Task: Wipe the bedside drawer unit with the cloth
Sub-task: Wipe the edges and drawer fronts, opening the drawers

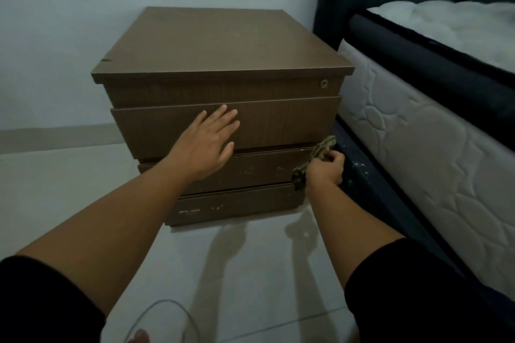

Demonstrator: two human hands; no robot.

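Right hand (pixel 325 169) clutches the crumpled green patterned cloth (pixel 315 157) against the right edge of the brown wooden bedside drawer unit (pixel 223 64); up-left of that grip, left hand (pixel 207 142) presses flat, fingers spread, on a drawer front

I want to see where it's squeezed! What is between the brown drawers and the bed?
In the head view, the right hand holding the cloth sits between the drawer unit and the bed.

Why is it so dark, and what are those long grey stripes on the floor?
Head view: the room is dimly lit, so colours look dull; the stripes on the floor are soft shadows of the arms; the shiny tiles also reflect the drawer unit faintly; the wide lens curves the mattress edge.
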